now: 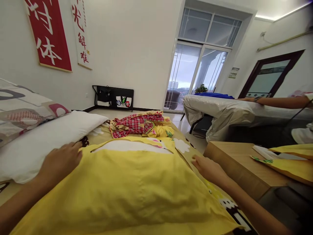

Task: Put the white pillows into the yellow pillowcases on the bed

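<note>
A yellow pillowcase (137, 182) with a white pillow (127, 146) showing through its slit-like opening lies in front of me on a patterned bed sheet (182, 146). My left hand (62, 158) is at the pillowcase's far left corner, its fingers closed on the edge. Beside the right edge, my right hand (207, 166) is held with its fingers curled in. What the right fingers hold, if anything, is hidden. Past the pillowcase lies a crumpled red plaid and yellow cloth (139, 124).
A bare white pillow (49, 140) and a patterned cushion (26, 111) lie at left. A wooden cabinet (234, 160) at right bears a yellow cloth (290, 164). Behind it, another person's arm (281, 102) reaches over a plastic-covered mattress (220, 104). A black bench (113, 97) stands by the wall.
</note>
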Motion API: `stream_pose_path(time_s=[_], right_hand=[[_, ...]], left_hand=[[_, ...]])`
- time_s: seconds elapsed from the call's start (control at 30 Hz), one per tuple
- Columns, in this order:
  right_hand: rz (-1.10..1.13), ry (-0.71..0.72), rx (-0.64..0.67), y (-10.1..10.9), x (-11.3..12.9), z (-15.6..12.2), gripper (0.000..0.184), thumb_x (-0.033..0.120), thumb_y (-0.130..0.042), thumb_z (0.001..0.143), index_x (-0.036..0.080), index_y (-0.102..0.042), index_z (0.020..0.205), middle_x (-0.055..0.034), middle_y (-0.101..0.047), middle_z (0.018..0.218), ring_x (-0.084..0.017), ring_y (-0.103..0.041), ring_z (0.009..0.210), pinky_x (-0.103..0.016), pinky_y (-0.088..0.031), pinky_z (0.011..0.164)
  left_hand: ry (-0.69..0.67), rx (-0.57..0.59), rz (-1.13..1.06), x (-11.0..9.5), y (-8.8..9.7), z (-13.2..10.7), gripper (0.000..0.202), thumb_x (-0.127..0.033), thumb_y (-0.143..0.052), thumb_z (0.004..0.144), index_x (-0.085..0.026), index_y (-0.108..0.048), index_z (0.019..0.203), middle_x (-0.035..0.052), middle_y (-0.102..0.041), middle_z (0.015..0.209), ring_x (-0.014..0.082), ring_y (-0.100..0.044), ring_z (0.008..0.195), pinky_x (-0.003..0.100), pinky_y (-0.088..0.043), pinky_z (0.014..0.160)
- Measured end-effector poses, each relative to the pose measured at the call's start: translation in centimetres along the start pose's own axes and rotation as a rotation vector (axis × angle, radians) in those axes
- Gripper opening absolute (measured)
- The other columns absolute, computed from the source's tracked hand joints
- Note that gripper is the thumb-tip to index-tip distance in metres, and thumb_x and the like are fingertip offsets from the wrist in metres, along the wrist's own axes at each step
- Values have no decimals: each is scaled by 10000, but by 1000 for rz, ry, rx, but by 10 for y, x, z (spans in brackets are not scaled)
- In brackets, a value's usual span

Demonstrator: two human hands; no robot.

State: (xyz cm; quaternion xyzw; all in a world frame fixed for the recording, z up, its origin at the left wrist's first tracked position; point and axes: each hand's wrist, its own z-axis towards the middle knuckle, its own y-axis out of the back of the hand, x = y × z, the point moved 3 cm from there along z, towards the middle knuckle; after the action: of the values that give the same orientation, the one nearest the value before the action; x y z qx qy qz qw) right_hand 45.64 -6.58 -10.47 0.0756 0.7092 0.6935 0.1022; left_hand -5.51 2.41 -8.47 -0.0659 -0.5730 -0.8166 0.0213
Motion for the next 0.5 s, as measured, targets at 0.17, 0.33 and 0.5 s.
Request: stream_pose_path(time_s=[0.17,0.33,0.5], right_hand=[[101,-15,-17,12,75,57,456,413,-460,903,123,-488,1254,-181,-583,1227,-299,-557,1126,-386,-450,859],[95,-92,147,-31,109,86,339,354,-554,896,153,-569,1169,-97,-620,1151,-222,-598,1037,-407,-496,857],[15,-257,202,-25,99,84,304,332,-567,902,147,-580,1142,-82,-605,1144,-211,-599,1012,-441,-517,852]], left_hand=[[48,299,-247,-61,-18,55,533,-460,-456,788,-125,-530,1196,183,-612,1213,322,-591,1063,401,-469,817],[99,407,-296,-72,-84,65,309,-240,-522,718,-172,-665,983,128,-690,1101,268,-645,984,323,-491,753],[313,355,-245,-42,-73,60,302,-172,-512,701,-120,-672,952,216,-669,1104,361,-648,951,437,-506,685]])
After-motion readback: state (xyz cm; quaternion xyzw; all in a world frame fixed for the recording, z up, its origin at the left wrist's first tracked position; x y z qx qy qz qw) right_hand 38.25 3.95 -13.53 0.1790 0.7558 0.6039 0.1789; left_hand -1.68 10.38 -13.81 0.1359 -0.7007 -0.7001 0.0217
